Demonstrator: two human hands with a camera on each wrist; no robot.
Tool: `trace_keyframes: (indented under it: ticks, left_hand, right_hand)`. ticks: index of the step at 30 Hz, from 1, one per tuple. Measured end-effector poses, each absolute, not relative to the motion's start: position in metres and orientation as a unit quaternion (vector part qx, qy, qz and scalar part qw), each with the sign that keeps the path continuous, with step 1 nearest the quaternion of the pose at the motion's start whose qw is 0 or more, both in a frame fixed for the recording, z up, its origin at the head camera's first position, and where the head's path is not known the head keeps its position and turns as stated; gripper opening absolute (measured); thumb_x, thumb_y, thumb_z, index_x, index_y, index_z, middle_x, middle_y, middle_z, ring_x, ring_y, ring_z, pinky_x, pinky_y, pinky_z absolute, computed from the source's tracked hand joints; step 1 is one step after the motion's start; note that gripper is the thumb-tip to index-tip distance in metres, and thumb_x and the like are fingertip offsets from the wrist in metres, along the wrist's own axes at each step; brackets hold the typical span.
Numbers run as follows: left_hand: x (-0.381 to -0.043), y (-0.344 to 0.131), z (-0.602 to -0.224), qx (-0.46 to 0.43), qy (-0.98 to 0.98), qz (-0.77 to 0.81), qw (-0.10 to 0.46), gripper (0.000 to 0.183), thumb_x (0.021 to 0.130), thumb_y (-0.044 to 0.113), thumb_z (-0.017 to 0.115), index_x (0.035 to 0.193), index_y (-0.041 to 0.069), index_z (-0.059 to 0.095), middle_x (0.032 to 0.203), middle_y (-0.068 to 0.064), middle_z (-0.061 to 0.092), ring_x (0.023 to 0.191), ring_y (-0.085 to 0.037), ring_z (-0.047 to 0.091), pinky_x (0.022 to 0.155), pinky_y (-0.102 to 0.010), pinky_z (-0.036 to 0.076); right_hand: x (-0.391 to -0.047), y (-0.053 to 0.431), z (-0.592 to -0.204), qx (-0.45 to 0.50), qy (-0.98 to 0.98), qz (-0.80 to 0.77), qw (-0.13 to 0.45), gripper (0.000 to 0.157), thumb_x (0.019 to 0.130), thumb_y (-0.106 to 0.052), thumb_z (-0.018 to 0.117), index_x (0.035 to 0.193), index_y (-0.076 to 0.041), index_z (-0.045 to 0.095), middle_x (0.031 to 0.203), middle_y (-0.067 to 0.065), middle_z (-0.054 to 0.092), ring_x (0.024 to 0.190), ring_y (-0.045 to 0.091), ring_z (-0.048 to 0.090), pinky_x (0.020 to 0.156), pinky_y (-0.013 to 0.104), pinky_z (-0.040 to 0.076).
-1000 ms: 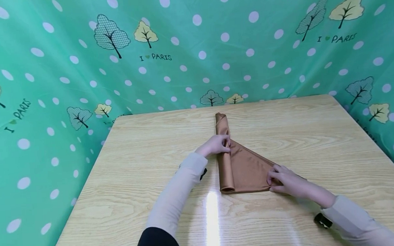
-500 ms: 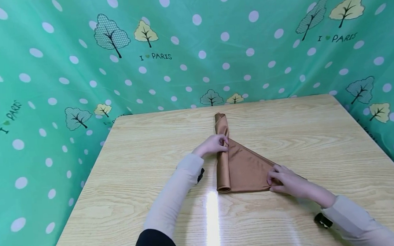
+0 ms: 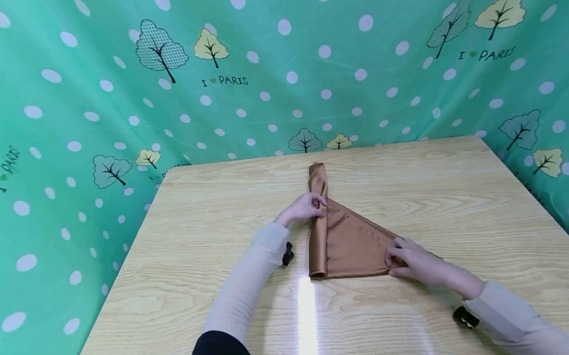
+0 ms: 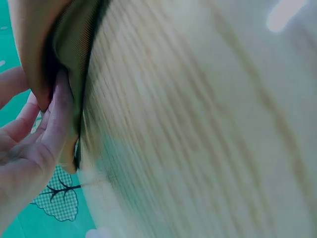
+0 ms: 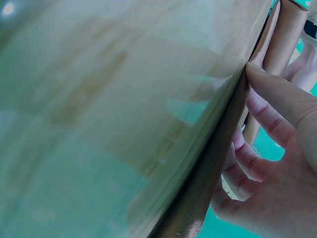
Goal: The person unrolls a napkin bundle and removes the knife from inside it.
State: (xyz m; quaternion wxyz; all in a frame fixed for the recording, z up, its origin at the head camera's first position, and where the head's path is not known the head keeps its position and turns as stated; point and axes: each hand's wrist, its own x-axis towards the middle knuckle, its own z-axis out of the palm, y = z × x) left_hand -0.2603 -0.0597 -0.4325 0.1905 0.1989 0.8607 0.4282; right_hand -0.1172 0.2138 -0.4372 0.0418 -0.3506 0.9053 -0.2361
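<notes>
A brown satin cloth [image 3: 354, 246] lies on the table, partly rolled up. Its rolled part [image 3: 318, 247] stands lengthwise at the left, and a flat wedge spreads to the right. My left hand [image 3: 303, 208] grips the middle of the roll; in the left wrist view the fingers are tucked into a fold of the cloth [image 4: 74, 44]. At the right end of the wedge, my right hand [image 3: 414, 262] pinches the cloth near its front corner. The right wrist view has the thumb on the cloth's edge [image 5: 210, 168], with the other fingers across it.
The wood-grain table [image 3: 210, 223] extends around the cloth on all sides. A green dotted curtain [image 3: 260, 67] with printed trees hangs behind and beside it. A bright light reflection streaks the table's near part.
My left hand has moved slightly left, drawing the roll with it. The flat part between the hands has become a little wider. My right hand has stayed put.
</notes>
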Motion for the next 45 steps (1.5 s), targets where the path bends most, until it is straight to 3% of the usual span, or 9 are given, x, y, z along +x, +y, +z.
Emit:
trace_keyframes:
  ticks: [8,18,23,30,36,43,45]
  left_hand:
    - [-0.257,-0.072,-0.431,0.124,0.823,0.518,0.199,0.037,0.073,-0.008,0.059,0.109,-0.002,0.056,0.083,-0.004,0.044,0.061,-0.010,0.040,0.053,-0.018,0.037]
    - [-0.250,-0.091,-0.431,0.046,0.781,0.590,0.200,0.039,0.076,-0.012,0.056,0.114,-0.002,0.053,0.085,-0.007,0.047,0.069,-0.013,0.050,0.059,-0.022,0.047]
    - [-0.246,-0.099,-0.433,0.026,0.779,0.594,0.200,0.040,0.076,-0.013,0.056,0.115,-0.003,0.053,0.081,-0.005,0.046,0.065,-0.012,0.051,0.058,-0.022,0.046]
    - [-0.241,-0.108,-0.436,0.001,0.780,0.590,0.210,0.044,0.077,-0.013,0.056,0.119,-0.002,0.051,0.092,-0.016,0.057,0.065,-0.013,0.055,0.057,-0.026,0.047]
    - [-0.239,-0.114,-0.440,0.008,0.796,0.573,0.195,0.042,0.078,-0.011,0.055,0.118,0.001,0.051,0.083,-0.015,0.057,0.062,-0.016,0.057,0.058,-0.029,0.049]
    - [-0.230,-0.111,-0.420,-0.004,0.797,0.565,0.214,0.047,0.078,-0.013,0.053,0.124,-0.005,0.044,0.104,-0.028,0.054,0.069,-0.021,0.058,0.071,-0.040,0.049]
    - [-0.234,-0.113,-0.427,0.004,0.802,0.561,0.205,0.047,0.078,-0.013,0.054,0.123,-0.004,0.045,0.101,-0.027,0.055,0.068,-0.022,0.058,0.070,-0.040,0.050]
  right_hand:
    - [-0.118,0.213,-0.438,-0.349,0.906,-0.232,0.050,0.016,0.076,-0.017,0.068,0.078,-0.021,0.052,0.078,-0.007,0.035,0.071,0.009,0.031,0.062,0.023,0.025]
    - [-0.119,0.214,-0.439,-0.363,0.900,-0.240,0.035,0.015,0.076,-0.019,0.068,0.079,-0.021,0.053,0.078,-0.007,0.036,0.071,0.008,0.030,0.061,0.022,0.024]
    - [-0.117,0.214,-0.442,-0.355,0.903,-0.238,0.045,0.016,0.076,-0.019,0.068,0.078,-0.022,0.052,0.078,-0.007,0.035,0.071,0.009,0.031,0.061,0.022,0.024]
    - [-0.113,0.214,-0.443,-0.346,0.907,-0.236,0.053,0.017,0.075,-0.018,0.068,0.078,-0.022,0.052,0.077,-0.007,0.034,0.071,0.009,0.031,0.061,0.023,0.025]
    - [-0.113,0.214,-0.441,-0.345,0.907,-0.237,0.056,0.017,0.076,-0.018,0.068,0.079,-0.022,0.052,0.078,-0.007,0.035,0.072,0.009,0.031,0.061,0.023,0.025]
    - [-0.115,0.213,-0.440,-0.348,0.906,-0.236,0.055,0.016,0.076,-0.018,0.068,0.078,-0.021,0.052,0.078,-0.007,0.035,0.071,0.009,0.031,0.061,0.022,0.026]
    - [-0.115,0.213,-0.440,-0.348,0.905,-0.237,0.054,0.017,0.075,-0.017,0.068,0.078,-0.021,0.052,0.078,-0.007,0.035,0.071,0.009,0.031,0.061,0.022,0.026]
